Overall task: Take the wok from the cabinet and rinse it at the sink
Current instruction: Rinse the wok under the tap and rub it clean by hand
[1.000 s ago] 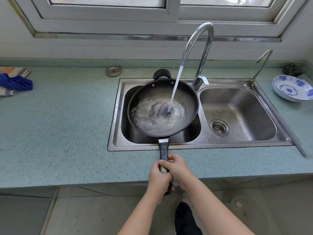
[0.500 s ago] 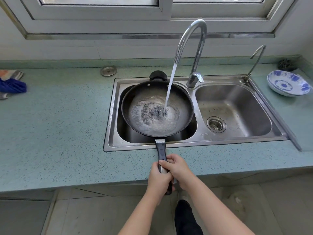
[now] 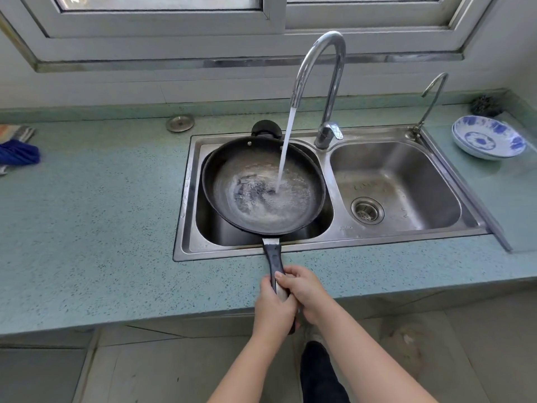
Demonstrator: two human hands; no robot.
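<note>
Over L basin of 2-basin stainless steel sink (image 3: 186, 216), round black wok (image 3: 232, 205) w/ wet, foamy base is held under 1 water stream (image 3: 286, 149); left hand (image 3: 273, 306) + right hand (image 3: 306, 292) both grip its long black handle (image 3: 274, 257).

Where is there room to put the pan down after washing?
The widest bare stretch is the counter between the blue cloth and the sink's left rim. The right basin holds only its drain. Crowded: the left basin, covered by the wok, and the right corner with the stacked bowls.
</note>
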